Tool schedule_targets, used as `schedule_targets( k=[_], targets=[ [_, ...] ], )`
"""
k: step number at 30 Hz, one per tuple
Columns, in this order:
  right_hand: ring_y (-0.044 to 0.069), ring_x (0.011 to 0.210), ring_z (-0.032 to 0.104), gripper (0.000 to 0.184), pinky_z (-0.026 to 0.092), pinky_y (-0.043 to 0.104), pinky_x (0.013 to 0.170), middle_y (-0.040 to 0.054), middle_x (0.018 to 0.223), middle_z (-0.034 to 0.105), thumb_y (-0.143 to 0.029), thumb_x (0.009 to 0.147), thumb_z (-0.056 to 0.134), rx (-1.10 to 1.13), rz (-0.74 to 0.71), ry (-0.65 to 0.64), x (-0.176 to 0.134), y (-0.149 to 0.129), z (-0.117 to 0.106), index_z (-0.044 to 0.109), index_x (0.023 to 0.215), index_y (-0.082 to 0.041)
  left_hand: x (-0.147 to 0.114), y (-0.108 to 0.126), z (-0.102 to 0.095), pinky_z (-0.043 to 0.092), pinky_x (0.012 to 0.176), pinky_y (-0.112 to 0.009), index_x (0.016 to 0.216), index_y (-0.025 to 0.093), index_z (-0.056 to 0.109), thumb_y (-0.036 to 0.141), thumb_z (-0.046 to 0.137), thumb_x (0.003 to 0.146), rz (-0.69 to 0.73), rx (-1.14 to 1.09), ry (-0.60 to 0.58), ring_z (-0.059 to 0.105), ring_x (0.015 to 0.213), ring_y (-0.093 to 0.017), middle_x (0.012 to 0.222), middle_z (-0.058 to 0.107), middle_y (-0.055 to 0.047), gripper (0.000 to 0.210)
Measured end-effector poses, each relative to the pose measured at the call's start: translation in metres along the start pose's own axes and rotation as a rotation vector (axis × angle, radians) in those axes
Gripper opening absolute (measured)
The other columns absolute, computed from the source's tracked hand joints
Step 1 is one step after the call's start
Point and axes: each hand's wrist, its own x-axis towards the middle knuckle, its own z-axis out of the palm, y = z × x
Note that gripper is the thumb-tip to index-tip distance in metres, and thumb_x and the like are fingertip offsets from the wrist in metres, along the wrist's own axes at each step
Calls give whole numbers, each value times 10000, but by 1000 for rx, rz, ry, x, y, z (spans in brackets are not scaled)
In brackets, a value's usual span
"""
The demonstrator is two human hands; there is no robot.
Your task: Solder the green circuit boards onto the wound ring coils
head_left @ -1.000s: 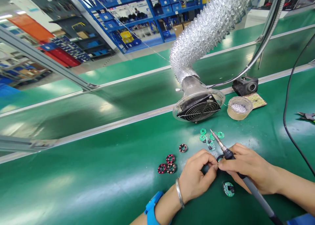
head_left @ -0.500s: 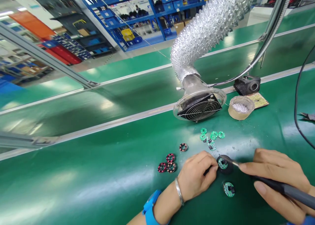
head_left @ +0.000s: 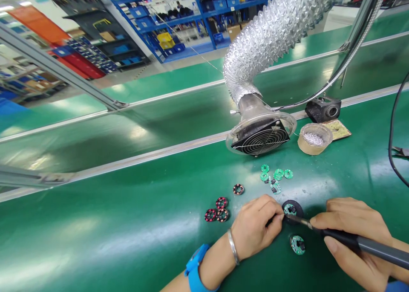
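Note:
My right hand (head_left: 361, 236) grips a soldering iron (head_left: 354, 239) with a dark handle. Its tip reaches the lower left part of a round green circuit board (head_left: 290, 209), which sits on a black round base (head_left: 298, 207). At the left edge of that board, my left hand (head_left: 260, 224) has its thumb and forefinger pinched together; what is between them is hidden. Just below the base lies a second round circuit board (head_left: 298, 244) with a black part on it. Several small green boards (head_left: 278, 174) lie beyond my hands. Further left are ring-shaped copper coils (head_left: 221, 203).
A fume extractor hood (head_left: 262, 138) on a silver flexible duct (head_left: 252, 49) hangs over the bench. Behind and to the right stand a tub of metal shavings (head_left: 315, 139), a sponge tray (head_left: 338, 129) and a black iron holder (head_left: 323, 109). A black cable (head_left: 390, 143) runs down the right side.
The soldering iron's tip has moved from the top of the board down to its lower left edge, near my left fingertips. My left hand stays almost in place.

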Motion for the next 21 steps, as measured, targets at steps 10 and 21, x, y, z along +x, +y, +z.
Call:
schedule_targets(
  k=[10, 21],
  targets=[
    [154, 437, 500, 260, 389, 296, 444, 18, 609, 603, -165, 781, 491, 22, -17, 15, 0, 2, 2, 623, 1002, -202, 0, 1, 0, 498, 657, -220, 837, 198, 552, 134, 481, 872, -2, 17, -4, 598, 686, -122, 756, 637, -13, 102],
    [153, 537, 563, 350, 459, 284, 500, 15, 695, 635, -124, 869, 493, -37, 21, 34, 3, 8, 0, 557, 1203, -206, 1, 2, -1, 493, 654, -219, 850, 199, 540, 111, 483, 862, 8, 10, 0, 596, 680, -124, 765, 632, -13, 106]
  ],
)
